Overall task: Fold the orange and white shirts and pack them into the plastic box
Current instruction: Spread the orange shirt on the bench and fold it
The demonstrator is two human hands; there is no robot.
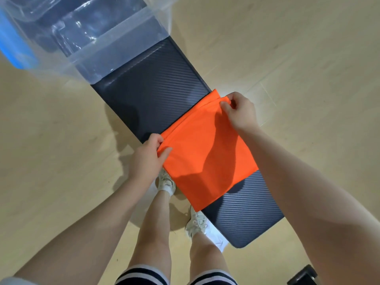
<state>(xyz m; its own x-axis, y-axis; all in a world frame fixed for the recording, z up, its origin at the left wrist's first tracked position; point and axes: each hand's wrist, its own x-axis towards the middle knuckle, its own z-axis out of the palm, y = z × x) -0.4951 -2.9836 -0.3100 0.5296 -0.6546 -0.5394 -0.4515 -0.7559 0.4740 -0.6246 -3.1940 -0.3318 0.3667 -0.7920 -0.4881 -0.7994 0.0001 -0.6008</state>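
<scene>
The orange shirt lies folded into a rough rectangle across the dark bench. My left hand pinches its near-left corner. My right hand pinches the far-right corner, where the layers of cloth meet. The clear plastic box stands at the far end of the bench, up and to the left, and looks empty. A bit of white cloth, possibly the white shirt, shows on the floor beside the bench, mostly hidden by my leg.
The bench runs diagonally over a pale wooden floor. My legs and white shoes stand at its left side. A blue object sits behind the box at the left edge. A dark object pokes in at bottom right.
</scene>
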